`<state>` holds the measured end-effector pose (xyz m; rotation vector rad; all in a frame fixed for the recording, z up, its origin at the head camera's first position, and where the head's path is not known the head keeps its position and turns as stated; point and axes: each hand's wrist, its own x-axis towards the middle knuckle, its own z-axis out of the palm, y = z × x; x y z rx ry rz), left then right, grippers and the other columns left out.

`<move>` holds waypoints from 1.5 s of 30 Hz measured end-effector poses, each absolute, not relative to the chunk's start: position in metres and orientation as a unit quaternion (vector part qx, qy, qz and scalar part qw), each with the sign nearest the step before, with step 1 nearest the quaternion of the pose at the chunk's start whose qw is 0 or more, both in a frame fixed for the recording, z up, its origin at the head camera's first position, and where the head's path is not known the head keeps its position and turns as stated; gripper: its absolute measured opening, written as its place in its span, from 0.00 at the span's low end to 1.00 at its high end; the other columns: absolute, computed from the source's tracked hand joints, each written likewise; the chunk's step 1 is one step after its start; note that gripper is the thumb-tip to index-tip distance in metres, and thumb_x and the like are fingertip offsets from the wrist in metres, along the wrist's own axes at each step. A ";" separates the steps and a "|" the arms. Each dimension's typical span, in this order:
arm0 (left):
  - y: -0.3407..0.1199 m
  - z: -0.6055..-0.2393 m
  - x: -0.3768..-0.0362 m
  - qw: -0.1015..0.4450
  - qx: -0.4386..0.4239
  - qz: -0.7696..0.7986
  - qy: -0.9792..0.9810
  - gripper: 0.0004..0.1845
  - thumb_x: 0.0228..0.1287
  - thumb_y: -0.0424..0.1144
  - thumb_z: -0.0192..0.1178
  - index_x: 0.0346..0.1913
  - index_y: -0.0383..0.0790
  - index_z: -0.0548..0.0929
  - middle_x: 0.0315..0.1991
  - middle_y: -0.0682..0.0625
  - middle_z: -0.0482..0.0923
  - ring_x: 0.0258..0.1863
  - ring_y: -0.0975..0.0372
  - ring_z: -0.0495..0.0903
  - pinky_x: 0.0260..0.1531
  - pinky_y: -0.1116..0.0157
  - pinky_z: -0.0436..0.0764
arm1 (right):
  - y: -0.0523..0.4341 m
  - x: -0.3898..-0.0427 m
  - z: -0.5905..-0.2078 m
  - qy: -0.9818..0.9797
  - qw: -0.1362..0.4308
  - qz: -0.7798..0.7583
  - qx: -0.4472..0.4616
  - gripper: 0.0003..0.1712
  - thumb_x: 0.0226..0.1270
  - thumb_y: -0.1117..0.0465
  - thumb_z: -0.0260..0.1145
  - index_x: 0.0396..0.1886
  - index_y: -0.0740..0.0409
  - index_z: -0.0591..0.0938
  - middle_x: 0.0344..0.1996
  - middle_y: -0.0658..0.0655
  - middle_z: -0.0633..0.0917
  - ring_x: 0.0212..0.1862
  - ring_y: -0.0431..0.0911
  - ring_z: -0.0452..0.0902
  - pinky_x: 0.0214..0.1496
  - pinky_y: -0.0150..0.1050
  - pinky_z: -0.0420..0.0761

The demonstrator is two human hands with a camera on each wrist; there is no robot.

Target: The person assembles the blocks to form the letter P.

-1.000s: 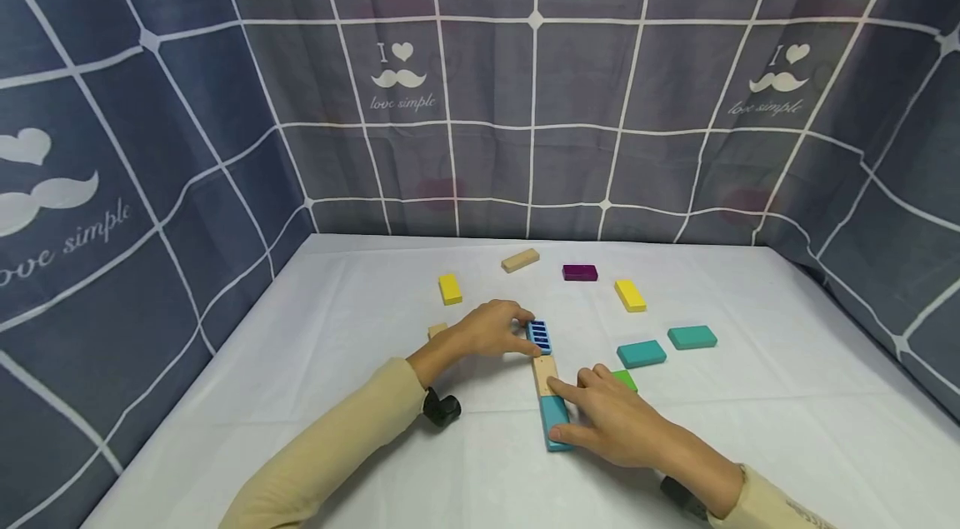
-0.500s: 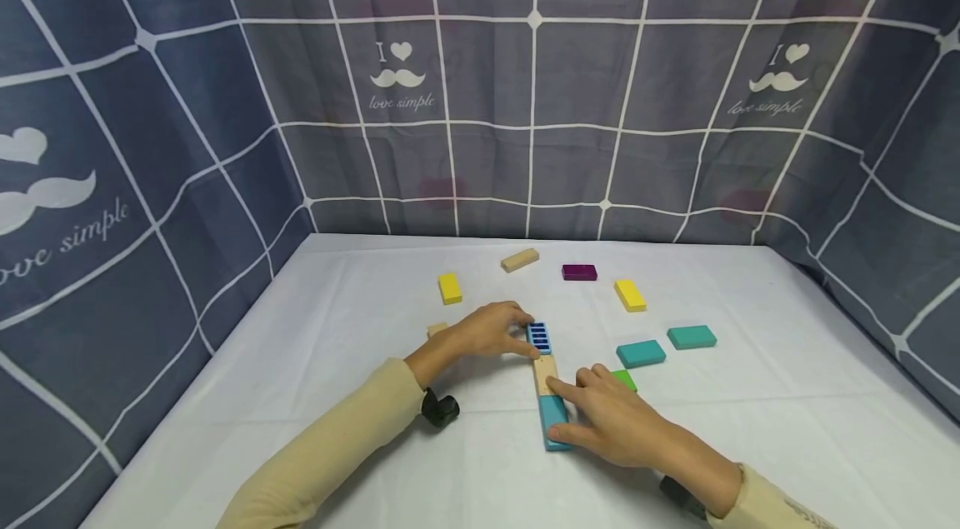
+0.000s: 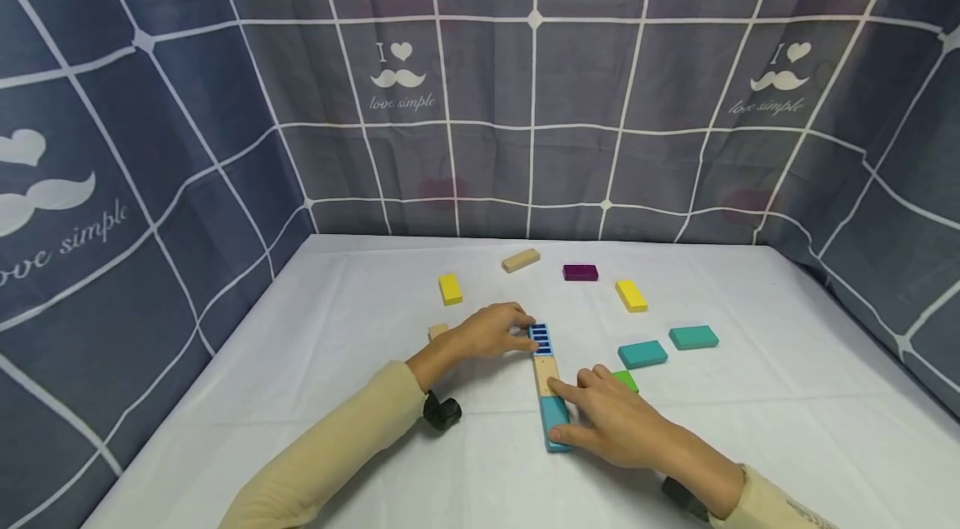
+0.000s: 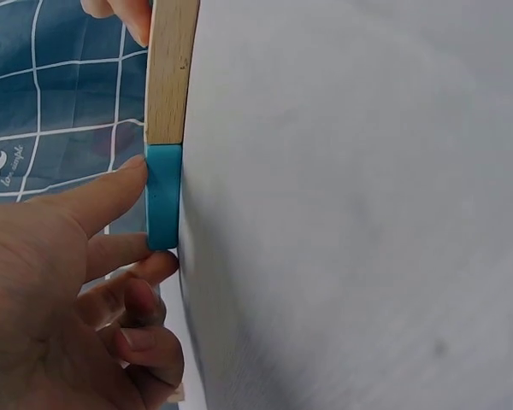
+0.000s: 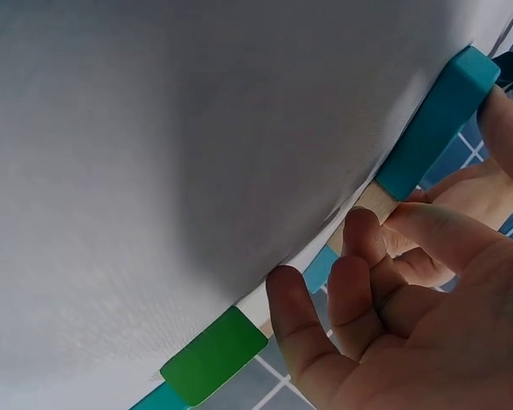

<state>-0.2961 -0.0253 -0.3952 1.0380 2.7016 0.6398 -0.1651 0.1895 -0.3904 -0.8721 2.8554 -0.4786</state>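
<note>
Three flat blocks lie end to end in a row on the white cloth. The far one is a blue block (image 3: 541, 339) with dark stripes on top; in the middle is a plain wooden block (image 3: 547, 376), and nearest is a teal block (image 5: 439, 124). My left hand (image 3: 489, 331) pinches the blue block between thumb and index finger, thumb near its wooden-block end and index at its far end. My right hand (image 3: 617, 421) rests on the row, index fingertip on the wooden block and thumb on the teal block. Its other fingers are loosely bent beside the row.
A green block (image 3: 625, 381) lies partly hidden behind my right hand. Teal blocks (image 3: 642, 354) lie to the right. Farther back are yellow blocks (image 3: 450, 289), a wooden block (image 3: 521, 261) and a purple block (image 3: 581, 272). Another wooden block (image 3: 438, 331) shows behind my left wrist.
The blue block and my left fingers have shifted very slightly toward the wooden block. My right hand stays in place.
</note>
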 end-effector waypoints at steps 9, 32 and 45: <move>-0.025 -0.395 -0.295 0.088 0.341 0.210 0.912 0.27 0.67 0.50 0.64 0.63 0.36 0.79 0.56 0.49 0.80 0.56 0.59 0.77 0.56 0.62 0.74 | 0.190 -0.166 -0.391 0.942 0.061 -0.155 -0.290 0.44 0.63 0.30 0.60 0.67 0.57 0.76 0.33 0.45 0.72 0.36 0.42 0.61 0.34 0.35 0.65; -0.088 -0.379 -0.284 0.037 0.272 0.248 0.929 0.28 0.66 0.54 0.64 0.63 0.40 0.79 0.58 0.50 0.80 0.61 0.57 0.75 0.59 0.55 0.73 | 0.184 -0.166 -0.391 0.945 0.067 -0.157 -0.279 0.44 0.63 0.29 0.60 0.68 0.54 0.75 0.34 0.44 0.71 0.36 0.41 0.62 0.35 0.36 0.65; -0.153 -0.395 -0.271 0.065 0.240 0.256 0.934 0.43 0.53 0.60 0.72 0.64 0.33 0.76 0.63 0.41 0.74 0.66 0.48 0.69 0.63 0.49 0.68 | 0.189 -0.164 -0.391 0.947 0.061 -0.156 -0.273 0.43 0.63 0.30 0.61 0.68 0.55 0.75 0.37 0.45 0.73 0.37 0.42 0.62 0.37 0.37 0.65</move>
